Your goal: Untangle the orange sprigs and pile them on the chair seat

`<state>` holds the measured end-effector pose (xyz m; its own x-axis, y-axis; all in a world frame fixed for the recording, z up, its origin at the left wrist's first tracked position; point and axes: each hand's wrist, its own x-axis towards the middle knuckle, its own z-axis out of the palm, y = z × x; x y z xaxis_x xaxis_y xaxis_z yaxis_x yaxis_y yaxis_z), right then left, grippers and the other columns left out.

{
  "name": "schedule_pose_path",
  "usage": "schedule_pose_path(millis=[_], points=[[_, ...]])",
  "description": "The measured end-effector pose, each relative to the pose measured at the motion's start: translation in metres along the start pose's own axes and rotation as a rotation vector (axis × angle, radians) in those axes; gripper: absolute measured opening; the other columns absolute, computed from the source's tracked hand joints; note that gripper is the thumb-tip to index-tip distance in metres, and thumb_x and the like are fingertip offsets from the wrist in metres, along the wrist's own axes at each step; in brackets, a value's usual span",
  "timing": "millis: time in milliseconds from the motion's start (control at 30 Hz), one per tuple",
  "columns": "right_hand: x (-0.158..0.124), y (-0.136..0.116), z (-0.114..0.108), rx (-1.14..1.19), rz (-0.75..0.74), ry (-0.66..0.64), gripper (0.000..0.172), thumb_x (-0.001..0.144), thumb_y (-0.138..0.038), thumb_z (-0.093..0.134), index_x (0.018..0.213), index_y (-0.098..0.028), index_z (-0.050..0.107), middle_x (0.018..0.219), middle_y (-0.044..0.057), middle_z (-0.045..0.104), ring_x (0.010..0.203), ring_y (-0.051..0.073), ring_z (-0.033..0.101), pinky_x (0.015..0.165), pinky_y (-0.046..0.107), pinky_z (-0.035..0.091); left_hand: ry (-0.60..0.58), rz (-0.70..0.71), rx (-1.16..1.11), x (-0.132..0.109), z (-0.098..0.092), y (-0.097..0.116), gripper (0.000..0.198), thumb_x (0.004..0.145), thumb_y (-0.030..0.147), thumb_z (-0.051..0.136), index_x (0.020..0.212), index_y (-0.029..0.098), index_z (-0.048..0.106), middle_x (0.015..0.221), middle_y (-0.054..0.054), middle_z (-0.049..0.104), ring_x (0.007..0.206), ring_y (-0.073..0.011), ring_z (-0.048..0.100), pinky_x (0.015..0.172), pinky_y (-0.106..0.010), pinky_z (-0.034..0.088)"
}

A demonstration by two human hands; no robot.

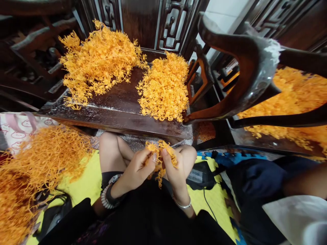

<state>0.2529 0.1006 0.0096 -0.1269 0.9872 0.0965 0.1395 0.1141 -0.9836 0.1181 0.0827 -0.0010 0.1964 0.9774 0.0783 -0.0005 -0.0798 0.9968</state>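
In front of my lap, my left hand (141, 168) and my right hand (175, 170) are raised close together. The fingers of both are pinched on an orange plastic sprig (160, 177) with thin, curly, claw-like branches. Part of it hangs below the fingers, and more sticks out above them. Whether it is one piece or several I cannot tell. Beyond my knees, a heap of similar orange sprigs (176, 86) lies on the right of a dark wooden bench seat (112, 98). A larger, looser heap (102, 58) covers the seat's left side.
A big tangled pile of orange strands (51, 156) is at my left, by a white patterned bag (17, 131). A curved wooden armrest (245, 68) rises at the right, with more orange pieces (298, 102) behind it. Another person's dark-clothed leg (258, 180) is beside the yellow mat (79, 185).
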Motion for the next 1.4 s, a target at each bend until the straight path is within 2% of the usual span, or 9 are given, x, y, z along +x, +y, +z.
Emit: schedule_pose_path(millis=[200, 300, 633, 767, 933, 1067, 1200, 1300, 1400], points=[[0.004, -0.001, 0.001, -0.047, -0.079, -0.002, 0.019, 0.085, -0.037, 0.058, 0.079, -0.02, 0.057, 0.09, 0.005, 0.059, 0.087, 0.019, 0.056, 0.079, 0.03, 0.046, 0.062, -0.091, -0.051, 0.003, -0.006, -0.007, 0.026, 0.091, 0.04, 0.049, 0.084, 0.018, 0.061, 0.079, -0.002, 0.064, 0.073, -0.0167, 0.058, 0.068, -0.026, 0.048], [0.004, 0.004, 0.006, 0.034, -0.014, -0.029, 0.016, 0.085, -0.037, 0.058, 0.084, -0.021, 0.056, 0.081, 0.002, 0.057, 0.077, 0.017, 0.055, 0.072, 0.028, 0.047, 0.11, -0.11, -0.002, 0.004, -0.006, -0.005, 0.025, 0.091, 0.037, 0.048, 0.097, 0.019, 0.064, 0.09, -0.004, 0.069, 0.085, -0.0196, 0.061, 0.078, -0.029, 0.049], [0.011, 0.019, 0.016, 0.491, 0.263, 0.033, 0.021, 0.068, -0.036, 0.064, 0.063, -0.019, 0.052, 0.054, -0.004, 0.043, 0.051, 0.01, 0.039, 0.046, 0.021, 0.036, -0.096, -0.207, -0.23, 0.014, -0.004, -0.001, 0.044, 0.085, 0.055, 0.054, 0.067, 0.016, 0.05, 0.051, 0.007, 0.033, 0.045, -0.0063, 0.027, 0.042, -0.02, 0.021], [0.012, 0.008, 0.018, 0.745, 0.199, 0.205, 0.027, 0.069, -0.035, 0.065, 0.059, -0.019, 0.046, 0.051, -0.007, 0.032, 0.044, 0.006, 0.028, 0.038, 0.018, 0.026, -0.169, -0.132, -0.368, 0.01, -0.001, -0.002, 0.042, 0.085, 0.05, 0.058, 0.062, 0.016, 0.047, 0.049, 0.007, 0.034, 0.042, -0.0046, 0.024, 0.04, -0.019, 0.021], [0.029, -0.017, -0.023, 0.861, -0.042, 0.39, 0.043, 0.081, -0.035, 0.061, 0.057, -0.02, 0.028, 0.054, -0.009, 0.017, 0.042, 0.006, 0.011, 0.035, 0.015, 0.02, -0.27, 0.217, -0.791, -0.006, -0.001, -0.008, 0.046, 0.093, 0.043, 0.046, 0.055, 0.018, 0.035, 0.035, 0.007, 0.03, 0.031, -0.0048, 0.026, 0.037, -0.018, 0.027], [0.025, -0.012, -0.03, 0.726, 0.018, 0.091, 0.052, 0.079, -0.046, 0.065, 0.054, -0.02, 0.028, 0.05, -0.009, 0.017, 0.041, 0.006, 0.015, 0.036, 0.019, 0.018, -0.143, 0.15, -0.933, 0.002, -0.003, -0.005, 0.037, 0.095, 0.034, 0.045, 0.062, 0.017, 0.048, 0.041, 0.008, 0.033, 0.031, -0.0035, 0.022, 0.034, -0.015, 0.025], [0.016, 0.007, -0.011, 0.519, 0.099, -0.098, 0.056, 0.079, -0.059, 0.061, 0.051, -0.021, 0.03, 0.046, -0.009, 0.022, 0.04, 0.006, 0.018, 0.037, 0.022, 0.019, 0.149, 0.08, -0.765, 0.014, 0.0, -0.004, 0.02, 0.095, 0.027, 0.048, 0.101, 0.018, 0.065, 0.061, 0.004, 0.049, 0.036, -0.0022, 0.023, 0.036, -0.014, 0.026], [0.014, 0.014, -0.006, 0.255, 0.114, -0.15, 0.041, 0.085, -0.051, 0.057, 0.061, -0.019, 0.048, 0.05, -0.006, 0.037, 0.045, 0.008, 0.032, 0.041, 0.021, 0.028, 0.223, 0.038, -0.604, 0.015, 0.001, -0.007, 0.025, 0.094, 0.029, 0.049, 0.116, 0.023, 0.06, 0.069, 0.004, 0.05, 0.04, -0.0032, 0.026, 0.038, -0.016, 0.027], [0.014, 0.013, -0.008, 0.054, 0.051, -0.197, 0.014, 0.086, -0.033, 0.057, 0.086, -0.019, 0.06, 0.071, -0.001, 0.056, 0.066, 0.012, 0.051, 0.06, 0.023, 0.043, 0.193, -0.035, -0.342, 0.014, -0.003, -0.007, 0.024, 0.094, 0.037, 0.046, 0.102, 0.021, 0.062, 0.066, 0.003, 0.047, 0.047, -0.008, 0.034, 0.046, -0.021, 0.032]])
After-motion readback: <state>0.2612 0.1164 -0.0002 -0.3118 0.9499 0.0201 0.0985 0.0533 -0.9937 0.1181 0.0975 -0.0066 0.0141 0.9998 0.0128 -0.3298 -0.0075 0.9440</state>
